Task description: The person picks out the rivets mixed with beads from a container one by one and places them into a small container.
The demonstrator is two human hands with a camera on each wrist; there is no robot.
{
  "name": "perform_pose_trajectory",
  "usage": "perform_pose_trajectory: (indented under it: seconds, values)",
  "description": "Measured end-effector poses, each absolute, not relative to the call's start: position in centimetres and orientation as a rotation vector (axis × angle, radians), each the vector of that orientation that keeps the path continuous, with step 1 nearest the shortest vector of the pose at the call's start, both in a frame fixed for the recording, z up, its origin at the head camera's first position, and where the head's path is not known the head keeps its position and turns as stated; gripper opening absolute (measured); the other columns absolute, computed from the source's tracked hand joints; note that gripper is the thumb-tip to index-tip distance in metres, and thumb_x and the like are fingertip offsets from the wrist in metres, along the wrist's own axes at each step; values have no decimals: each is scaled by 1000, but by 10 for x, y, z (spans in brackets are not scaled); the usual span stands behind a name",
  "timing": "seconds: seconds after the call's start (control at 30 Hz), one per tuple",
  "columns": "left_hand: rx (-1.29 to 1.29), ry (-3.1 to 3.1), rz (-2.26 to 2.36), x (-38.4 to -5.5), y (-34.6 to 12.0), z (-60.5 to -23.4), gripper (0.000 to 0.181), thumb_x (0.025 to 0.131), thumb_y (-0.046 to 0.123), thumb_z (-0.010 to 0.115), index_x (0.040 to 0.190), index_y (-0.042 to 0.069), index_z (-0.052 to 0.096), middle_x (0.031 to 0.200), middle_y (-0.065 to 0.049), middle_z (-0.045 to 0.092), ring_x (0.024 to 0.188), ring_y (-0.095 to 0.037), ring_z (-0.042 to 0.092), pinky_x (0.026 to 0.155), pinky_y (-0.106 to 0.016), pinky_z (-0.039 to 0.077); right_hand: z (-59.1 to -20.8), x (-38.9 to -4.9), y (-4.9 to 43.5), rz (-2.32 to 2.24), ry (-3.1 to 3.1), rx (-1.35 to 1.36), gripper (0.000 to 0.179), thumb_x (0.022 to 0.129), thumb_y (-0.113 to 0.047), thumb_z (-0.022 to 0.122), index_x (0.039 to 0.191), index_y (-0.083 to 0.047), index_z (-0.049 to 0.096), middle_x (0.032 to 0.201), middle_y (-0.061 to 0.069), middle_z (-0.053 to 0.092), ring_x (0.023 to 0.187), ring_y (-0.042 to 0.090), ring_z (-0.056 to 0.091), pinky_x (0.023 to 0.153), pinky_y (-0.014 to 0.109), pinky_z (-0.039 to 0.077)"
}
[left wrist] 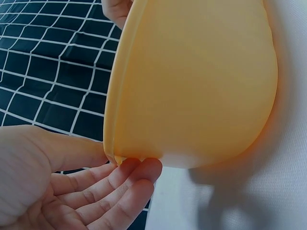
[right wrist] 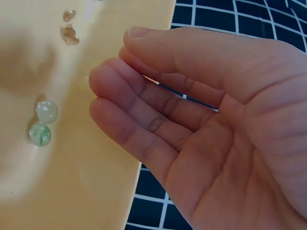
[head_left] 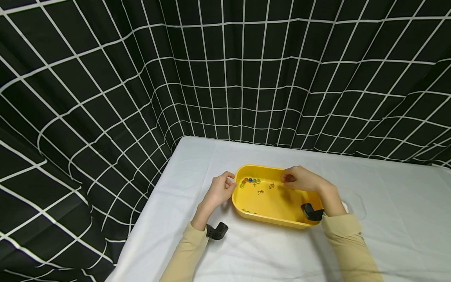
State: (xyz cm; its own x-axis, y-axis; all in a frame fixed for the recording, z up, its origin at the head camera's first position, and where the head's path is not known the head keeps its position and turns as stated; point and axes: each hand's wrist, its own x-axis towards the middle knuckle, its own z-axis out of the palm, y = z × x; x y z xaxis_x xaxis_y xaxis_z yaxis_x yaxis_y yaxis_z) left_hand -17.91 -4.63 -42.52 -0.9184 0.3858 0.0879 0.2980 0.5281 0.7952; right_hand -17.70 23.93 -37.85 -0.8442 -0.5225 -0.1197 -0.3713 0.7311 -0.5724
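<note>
A yellow plastic tub (head_left: 282, 217) stands on the table. Glass marbles (head_left: 250, 180) in green, amber and blue line its back left corner, with several more partly hidden along the front wall. Small brass-coloured pieces (head_left: 260, 192) with thin stems lie on its floor. My left hand (head_left: 219, 190) pinches the tub's left rim, thumb on the edge and fingertips against the outer wall. At the back right rim my right hand (head_left: 302, 178) hovers over the inside, fingers loosely curved, thumb apart. Its palm is bare in the right wrist view, near two greenish marbles (right wrist: 43, 122).
White cloth (head_left: 225, 254) covers the table beneath the tub. Black curtains with a white grid (head_left: 260, 78) hang behind and to the left. A small white object (head_left: 345, 206) shows beside the right wrist, mostly hidden. Black devices (head_left: 216, 231) are strapped at both wrists.
</note>
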Motion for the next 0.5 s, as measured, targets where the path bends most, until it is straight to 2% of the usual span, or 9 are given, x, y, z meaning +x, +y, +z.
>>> perform_pose_trajectory:
  seconds: [0.5]
  values:
    - [591, 2642, 1366, -179, -47, -425, 28, 91, 8, 58, 115, -5, 56, 80, -7, 61, 62, -11, 57, 54, -21, 48, -393, -185, 228, -765, 2625, -706, 7, 84, -1, 63, 90, 3, 63, 83, 6, 63, 75, 14, 55, 72, 31, 50]
